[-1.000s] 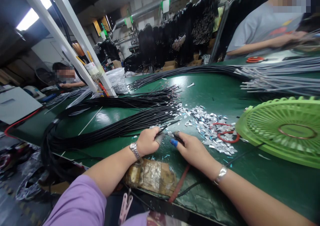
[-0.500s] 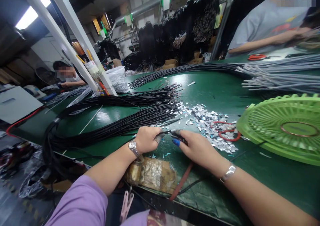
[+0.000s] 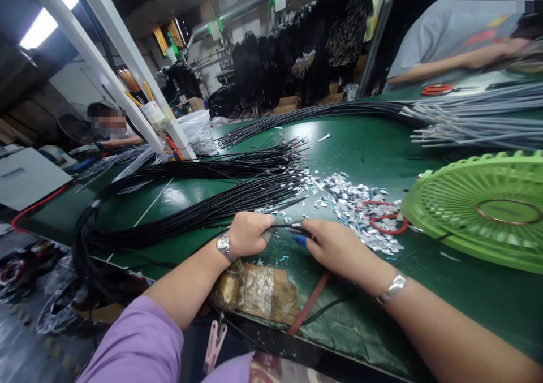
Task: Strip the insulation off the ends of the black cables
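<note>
My left hand [image 3: 248, 233] is closed in a pinch on the end of a thin black cable [image 3: 283, 226] near the front edge of the green table [image 3: 360, 145]. My right hand [image 3: 335, 247] is closed too, pinching the same cable end from the right, a blue cap on one fingertip. A long bundle of black cables [image 3: 203, 210] runs from my left hand to the left and hangs over the table edge. A heap of silver foil scraps [image 3: 352, 202] lies just beyond my hands.
A green fan grille [image 3: 479, 207] lies at the right, red-handled scissors [image 3: 384, 222] beside it. Grey cables [image 3: 475, 123] and more black cables [image 3: 339, 111] cross the far side. A person in a grey shirt [image 3: 441, 38] works opposite. A taped block [image 3: 258, 292] sits on the front edge.
My right hand has drawn a little to the right and up along the cable end, and the camera has tilted down slightly. My left hand stays pinched in place.
</note>
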A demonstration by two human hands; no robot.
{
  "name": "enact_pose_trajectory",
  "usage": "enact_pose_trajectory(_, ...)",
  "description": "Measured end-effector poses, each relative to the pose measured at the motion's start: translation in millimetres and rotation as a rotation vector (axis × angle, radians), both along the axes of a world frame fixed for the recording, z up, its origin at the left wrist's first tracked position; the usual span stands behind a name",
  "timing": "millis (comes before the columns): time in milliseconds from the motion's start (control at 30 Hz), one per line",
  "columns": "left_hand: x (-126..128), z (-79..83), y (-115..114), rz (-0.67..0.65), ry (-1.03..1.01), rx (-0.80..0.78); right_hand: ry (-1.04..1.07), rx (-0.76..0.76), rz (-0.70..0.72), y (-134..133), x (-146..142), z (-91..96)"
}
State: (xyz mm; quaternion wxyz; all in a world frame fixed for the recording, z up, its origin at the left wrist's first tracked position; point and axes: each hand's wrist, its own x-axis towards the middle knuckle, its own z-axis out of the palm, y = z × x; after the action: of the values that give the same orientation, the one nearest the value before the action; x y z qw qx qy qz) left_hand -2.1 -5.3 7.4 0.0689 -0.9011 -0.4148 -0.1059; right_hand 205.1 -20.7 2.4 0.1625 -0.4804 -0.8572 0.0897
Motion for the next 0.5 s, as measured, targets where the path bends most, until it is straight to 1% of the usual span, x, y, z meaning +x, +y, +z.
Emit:
enact_pose_trajectory(100, -1.2, -1.6, 0.9, 0.0, -0.026, -0.01, -0.013, 0.011, 0.005, 0.0, 0.3, -1.3)
enact_pose_trajectory(300, -3.4, -1.8, 2.5, 0.001, -0.162, -0.069, 0.059, 0.074, 0.051, 1.8, 2.3, -7.8)
enact_pose_trajectory(500, -3.8, -0.8, 3.5, 0.006, -0.246, -0.159, 0.065, 0.061, 0.045, 0.0, 1.5, -5.2)
